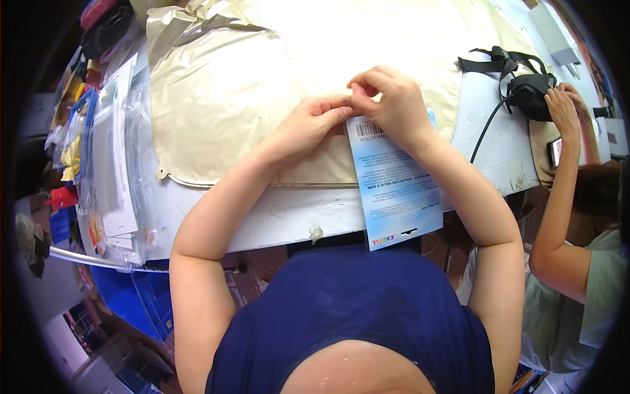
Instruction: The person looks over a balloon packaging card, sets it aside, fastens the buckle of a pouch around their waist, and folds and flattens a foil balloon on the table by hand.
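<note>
Both hands, left hand (312,121) and right hand (390,102), fingertips pinching blue card's (394,190) top edge.

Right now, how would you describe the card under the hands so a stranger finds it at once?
On the white table, over the pale gold foil sheet, lies a light blue card. Both hands' fingers pinch its top edge. It alone is blue, with a barcode and hang hole.

Light blue printed package card (394,190), flat on white table edge, top end apparently pinched, overlapping pale gold foil sheet (223,98)
</note>
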Available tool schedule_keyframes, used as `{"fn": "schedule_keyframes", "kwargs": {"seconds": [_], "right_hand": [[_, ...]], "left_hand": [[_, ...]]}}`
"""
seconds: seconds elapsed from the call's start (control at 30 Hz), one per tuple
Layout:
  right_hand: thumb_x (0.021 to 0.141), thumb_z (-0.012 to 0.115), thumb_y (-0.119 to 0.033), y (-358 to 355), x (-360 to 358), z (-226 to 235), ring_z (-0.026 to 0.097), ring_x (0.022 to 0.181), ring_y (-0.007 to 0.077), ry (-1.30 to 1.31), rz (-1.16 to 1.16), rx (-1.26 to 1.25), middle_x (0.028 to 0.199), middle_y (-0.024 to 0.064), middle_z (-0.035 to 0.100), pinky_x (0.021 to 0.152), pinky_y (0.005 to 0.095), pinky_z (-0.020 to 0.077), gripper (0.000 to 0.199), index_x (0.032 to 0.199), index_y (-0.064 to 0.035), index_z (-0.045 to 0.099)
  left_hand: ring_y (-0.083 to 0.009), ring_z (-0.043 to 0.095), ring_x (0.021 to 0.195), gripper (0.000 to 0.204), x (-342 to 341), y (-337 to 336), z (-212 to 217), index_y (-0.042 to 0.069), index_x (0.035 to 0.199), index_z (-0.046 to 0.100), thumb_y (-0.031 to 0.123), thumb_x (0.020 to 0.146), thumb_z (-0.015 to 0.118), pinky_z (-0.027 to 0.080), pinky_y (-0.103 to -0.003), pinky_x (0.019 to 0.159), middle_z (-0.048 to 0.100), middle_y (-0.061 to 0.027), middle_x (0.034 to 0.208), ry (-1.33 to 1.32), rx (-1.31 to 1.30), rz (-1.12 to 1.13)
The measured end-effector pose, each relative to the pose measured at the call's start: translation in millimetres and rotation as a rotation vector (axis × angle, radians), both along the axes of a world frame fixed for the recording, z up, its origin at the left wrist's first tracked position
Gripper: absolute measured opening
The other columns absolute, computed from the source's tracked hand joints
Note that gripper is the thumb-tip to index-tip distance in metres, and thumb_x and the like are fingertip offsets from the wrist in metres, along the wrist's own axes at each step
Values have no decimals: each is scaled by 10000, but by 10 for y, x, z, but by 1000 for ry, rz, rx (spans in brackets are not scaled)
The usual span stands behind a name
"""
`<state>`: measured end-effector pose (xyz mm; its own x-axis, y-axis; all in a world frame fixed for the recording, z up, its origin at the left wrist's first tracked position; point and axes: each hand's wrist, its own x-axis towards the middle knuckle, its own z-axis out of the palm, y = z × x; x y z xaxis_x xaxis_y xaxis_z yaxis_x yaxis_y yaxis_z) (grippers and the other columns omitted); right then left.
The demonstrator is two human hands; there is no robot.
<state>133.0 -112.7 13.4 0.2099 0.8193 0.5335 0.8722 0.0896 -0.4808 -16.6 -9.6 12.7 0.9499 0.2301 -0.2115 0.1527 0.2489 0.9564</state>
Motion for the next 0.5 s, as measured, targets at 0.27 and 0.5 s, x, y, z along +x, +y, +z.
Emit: {"fn": "schedule_keyframes", "kwargs": {"seconds": [0.27, 0.5], "right_hand": [[816, 690, -111, -132, -42, 48, 663, 743, 228, -104, 59, 12, 832, 80, 683, 660, 293, 539, 178, 979, -39, 698], [798, 649, -158, -46, -38, 43, 619, 689, 219, -444, 125, 17, 712, 36, 573, 641, 338, 533, 82, 803, -83, 614]], "left_hand": [[-115, 566, 1078, 338, -38, 27, 25, -28, 1274, 550, 160, 1005, 467, 448, -266, 965, 624, -64, 1163, 58, -99, 17], [-73, 557, 1009, 283, -42, 50, 0, -9, 1198, 585, 157, 1007, 459, 448, -234, 894, 629, -31, 1096, 12, 62, -47]]}}
